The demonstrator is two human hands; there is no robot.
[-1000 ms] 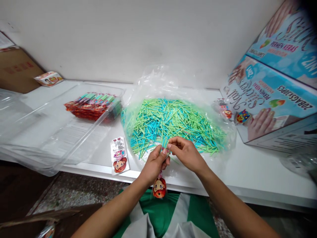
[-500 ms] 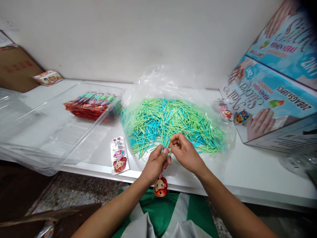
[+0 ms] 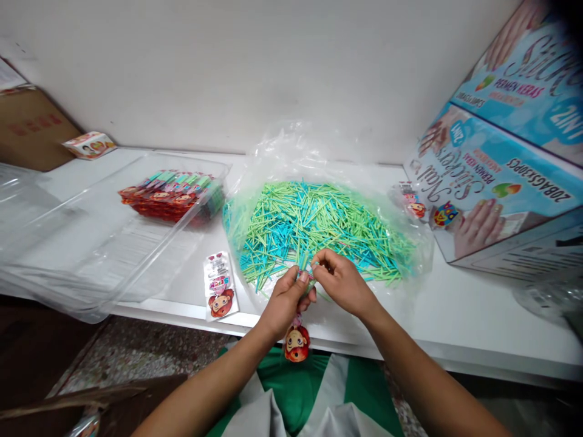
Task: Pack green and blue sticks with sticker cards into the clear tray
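A heap of green and blue sticks point(image 3: 314, 227) lies on an open clear plastic bag point(image 3: 291, 152) on the white table point(image 3: 478, 315). My left hand point(image 3: 285, 303) holds a small clear packet with a cartoon face point(image 3: 296, 341) that hangs below it, near the table's front edge. My right hand point(image 3: 344, 282) pinches a few sticks at the mouth of that packet, fingertips touching the left hand's. Both hands are at the near rim of the heap.
A flat cartoon packet point(image 3: 219, 292) lies left of my hands. A clear tray point(image 3: 91, 243) on the left holds a stack of filled packets point(image 3: 170, 194). Printed cardboard boxes point(image 3: 505, 176) stand at right, with a small packet point(image 3: 412, 203) beside them. A small box point(image 3: 88, 144) sits far left.
My right hand lifted slightly towards the heap and came back against the left hand. The packet stays in the left hand.
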